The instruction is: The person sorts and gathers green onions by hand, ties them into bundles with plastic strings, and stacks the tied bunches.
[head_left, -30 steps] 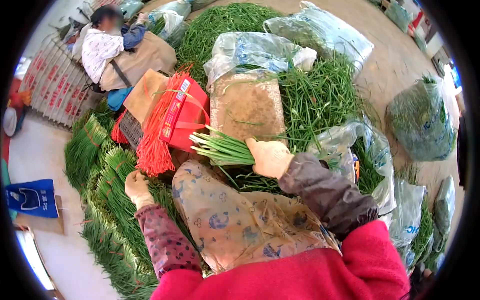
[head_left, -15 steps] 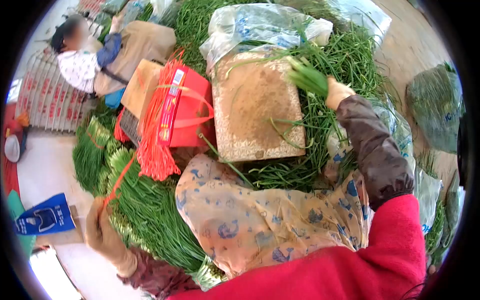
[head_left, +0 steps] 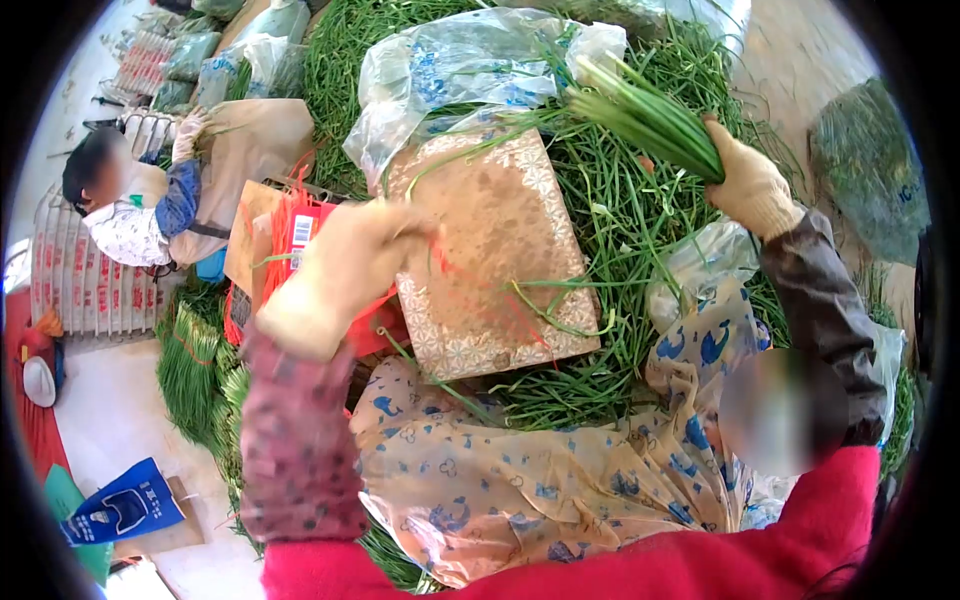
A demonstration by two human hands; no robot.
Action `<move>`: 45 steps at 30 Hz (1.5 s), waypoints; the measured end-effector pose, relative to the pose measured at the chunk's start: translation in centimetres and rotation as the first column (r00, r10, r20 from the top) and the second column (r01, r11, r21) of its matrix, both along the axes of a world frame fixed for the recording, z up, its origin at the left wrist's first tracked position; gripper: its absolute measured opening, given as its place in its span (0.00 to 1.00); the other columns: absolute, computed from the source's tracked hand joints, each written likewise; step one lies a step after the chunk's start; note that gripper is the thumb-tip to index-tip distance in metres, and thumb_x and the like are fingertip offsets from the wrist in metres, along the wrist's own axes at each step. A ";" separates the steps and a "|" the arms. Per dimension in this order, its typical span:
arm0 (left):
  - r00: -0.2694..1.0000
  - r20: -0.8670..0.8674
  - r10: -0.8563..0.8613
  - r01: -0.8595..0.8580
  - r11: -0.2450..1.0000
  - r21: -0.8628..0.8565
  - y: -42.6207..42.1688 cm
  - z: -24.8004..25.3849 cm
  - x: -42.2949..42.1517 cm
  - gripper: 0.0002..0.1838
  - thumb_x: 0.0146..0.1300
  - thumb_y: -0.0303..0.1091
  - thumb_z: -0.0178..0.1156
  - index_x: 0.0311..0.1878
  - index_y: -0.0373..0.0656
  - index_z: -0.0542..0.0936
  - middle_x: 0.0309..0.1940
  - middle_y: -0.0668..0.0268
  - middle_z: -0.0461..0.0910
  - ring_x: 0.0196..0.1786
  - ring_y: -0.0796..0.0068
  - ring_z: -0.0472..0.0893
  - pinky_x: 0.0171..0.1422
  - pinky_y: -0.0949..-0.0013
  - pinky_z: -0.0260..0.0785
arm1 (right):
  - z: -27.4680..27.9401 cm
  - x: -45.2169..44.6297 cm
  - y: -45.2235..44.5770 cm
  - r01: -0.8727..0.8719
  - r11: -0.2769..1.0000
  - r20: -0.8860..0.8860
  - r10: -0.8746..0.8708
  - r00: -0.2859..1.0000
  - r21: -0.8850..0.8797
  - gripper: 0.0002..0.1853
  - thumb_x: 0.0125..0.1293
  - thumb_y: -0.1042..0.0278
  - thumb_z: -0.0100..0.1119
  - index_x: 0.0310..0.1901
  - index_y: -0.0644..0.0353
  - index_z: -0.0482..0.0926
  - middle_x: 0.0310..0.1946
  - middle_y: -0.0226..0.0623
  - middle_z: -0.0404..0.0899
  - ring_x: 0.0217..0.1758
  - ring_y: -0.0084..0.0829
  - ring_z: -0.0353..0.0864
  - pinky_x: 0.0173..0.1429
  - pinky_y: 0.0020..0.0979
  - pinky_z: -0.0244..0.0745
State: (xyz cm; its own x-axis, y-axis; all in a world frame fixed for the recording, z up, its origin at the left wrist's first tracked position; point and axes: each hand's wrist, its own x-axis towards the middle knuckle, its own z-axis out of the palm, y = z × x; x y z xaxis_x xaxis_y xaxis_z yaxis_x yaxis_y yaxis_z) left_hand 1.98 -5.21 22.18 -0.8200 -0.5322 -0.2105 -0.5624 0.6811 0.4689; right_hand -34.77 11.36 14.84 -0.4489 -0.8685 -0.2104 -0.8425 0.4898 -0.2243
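Observation:
My right hand [head_left: 752, 188], in a cream knit glove, is closed round a bunch of garlic chives [head_left: 655, 125]. The pale stem ends point up and left over the heap. My left hand [head_left: 345, 265], also gloved and smeared by motion, is over the left edge of a patterned, dirt-stained block [head_left: 490, 240]. A thin red tie strip [head_left: 440, 258] trails from its fingertips across the block. Behind that hand, a red box [head_left: 375, 325] and a hank of red strips [head_left: 287, 222] are partly hidden. A few loose chive stalks [head_left: 540, 310] lie on the block.
Loose chives [head_left: 640, 240] are heaped right of and behind the block, with a clear plastic bag [head_left: 440, 75] on top. Tied bundles [head_left: 190, 370] lie at left. A printed plastic sheet [head_left: 560, 480] covers my lap. Another person [head_left: 150, 215] sits at far left.
My left hand has swung up and right from the tied bundles to the block, bringing the red strip. My right hand has shifted slightly right, still gripping the chives. The view has tilted.

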 end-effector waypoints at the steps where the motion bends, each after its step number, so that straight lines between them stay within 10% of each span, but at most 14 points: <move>1: 0.994 0.085 -0.072 0.077 0.995 -0.056 -2.5 -3.1 -1.4 0.10 0.59 0.28 0.60 0.44 0.39 0.82 0.37 0.56 0.84 0.39 0.64 0.84 0.44 0.67 0.75 | -0.3 0.6 0.5 -0.062 0.996 0.006 0.063 0.998 -0.068 0.40 0.50 0.69 0.64 0.67 0.54 0.59 0.44 0.52 0.79 0.48 0.50 0.80 0.50 0.43 0.76; 8: 0.925 0.370 -0.090 0.122 0.991 -0.063 -11.5 -17.5 -4.2 0.09 0.58 0.29 0.62 0.42 0.46 0.83 0.39 0.57 0.84 0.45 0.58 0.82 0.49 0.64 0.74 | -0.9 4.8 -1.0 -0.480 0.875 -0.002 0.481 0.877 0.060 0.25 0.55 0.73 0.63 0.54 0.53 0.66 0.33 0.38 0.78 0.36 0.39 0.84 0.34 0.38 0.79; 14: 0.891 0.441 -0.108 0.139 0.990 -0.039 -13.7 -19.2 -5.4 0.13 0.56 0.24 0.62 0.45 0.46 0.83 0.38 0.56 0.84 0.44 0.59 0.83 0.49 0.65 0.73 | -3.0 11.4 -7.4 -0.860 0.487 0.139 0.851 0.506 0.153 0.13 0.63 0.65 0.53 0.50 0.53 0.72 0.30 0.36 0.81 0.33 0.38 0.85 0.31 0.40 0.80; 17: 0.912 0.397 -0.105 0.124 0.992 -0.022 -13.9 -19.4 -5.5 0.13 0.56 0.24 0.62 0.45 0.45 0.83 0.39 0.57 0.84 0.45 0.59 0.82 0.50 0.66 0.73 | -6.1 13.6 -10.0 -0.867 0.479 0.005 0.876 0.483 -0.137 0.13 0.63 0.66 0.52 0.50 0.52 0.74 0.31 0.37 0.82 0.33 0.39 0.85 0.34 0.40 0.80; 23: 0.939 0.285 -0.193 0.179 0.981 0.074 -14.5 -20.6 -4.6 0.15 0.56 0.30 0.60 0.47 0.41 0.82 0.44 0.55 0.83 0.48 0.61 0.82 0.55 0.65 0.72 | -13.6 17.7 -11.9 -0.771 0.624 -0.037 0.774 0.632 -0.130 0.23 0.56 0.65 0.57 0.57 0.49 0.74 0.48 0.33 0.76 0.53 0.35 0.75 0.54 0.40 0.68; 29: 0.946 0.323 0.019 0.009 0.996 -0.086 -14.1 -18.3 -3.7 0.42 0.58 0.25 0.60 0.74 0.59 0.55 0.59 0.47 0.73 0.60 0.50 0.75 0.62 0.60 0.68 | -12.3 17.6 -11.6 -0.737 0.667 -0.009 0.741 0.672 -0.113 0.20 0.57 0.63 0.58 0.53 0.50 0.76 0.45 0.33 0.77 0.49 0.35 0.77 0.53 0.44 0.70; 33: 0.978 0.208 0.003 0.035 0.984 -0.176 -9.9 -14.5 -3.9 0.46 0.55 0.20 0.60 0.75 0.46 0.49 0.67 0.48 0.64 0.68 0.49 0.66 0.68 0.61 0.60 | -6.7 15.4 -8.2 -0.695 0.688 -0.046 0.703 0.710 -0.209 0.19 0.58 0.62 0.58 0.52 0.51 0.76 0.44 0.33 0.78 0.50 0.36 0.78 0.53 0.44 0.71; 38: 0.980 0.182 -0.083 0.106 0.988 -0.117 -8.5 -15.7 -0.5 0.45 0.54 0.19 0.60 0.75 0.44 0.51 0.67 0.47 0.64 0.68 0.50 0.66 0.69 0.63 0.60 | 0.0 8.8 1.9 -0.551 0.805 0.225 0.592 0.774 -0.221 0.19 0.58 0.62 0.61 0.52 0.53 0.76 0.44 0.35 0.80 0.48 0.40 0.81 0.50 0.43 0.75; 40: 0.998 0.060 0.011 -0.012 1.000 0.019 -9.6 -18.4 1.0 0.45 0.53 0.18 0.61 0.74 0.43 0.54 0.66 0.46 0.65 0.67 0.51 0.68 0.68 0.64 0.60 | -2.0 5.8 8.5 -0.290 0.896 0.348 0.404 0.846 -0.335 0.19 0.57 0.64 0.62 0.51 0.56 0.78 0.43 0.36 0.81 0.45 0.41 0.82 0.49 0.40 0.77; 42: 0.989 0.143 -0.022 0.024 1.000 -0.012 -4.9 -14.1 -2.5 0.44 0.51 0.17 0.62 0.73 0.43 0.56 0.64 0.46 0.67 0.66 0.51 0.69 0.67 0.64 0.61 | -5.0 4.4 15.4 0.358 0.877 0.652 -0.070 0.755 -0.320 0.18 0.57 0.66 0.60 0.50 0.57 0.78 0.39 0.44 0.82 0.44 0.41 0.83 0.50 0.37 0.78; 45: 0.966 0.222 -0.130 0.158 0.981 -0.111 1.6 -11.0 -5.5 0.44 0.49 0.16 0.63 0.72 0.42 0.59 0.62 0.46 0.70 0.64 0.51 0.71 0.66 0.64 0.62 | -11.0 1.5 25.1 0.606 0.762 0.656 -0.340 0.674 -0.228 0.20 0.58 0.65 0.59 0.54 0.57 0.77 0.43 0.43 0.82 0.46 0.38 0.82 0.53 0.34 0.76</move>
State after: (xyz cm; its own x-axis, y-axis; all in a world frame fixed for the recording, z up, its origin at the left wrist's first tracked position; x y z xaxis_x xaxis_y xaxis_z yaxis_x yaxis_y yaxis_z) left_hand -3.57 -3.62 11.20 -0.8335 -0.4454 -0.3268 -0.5314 0.8082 0.2538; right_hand -33.24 36.50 3.81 -0.7400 -0.6252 -0.2479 -0.1760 0.5357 -0.8258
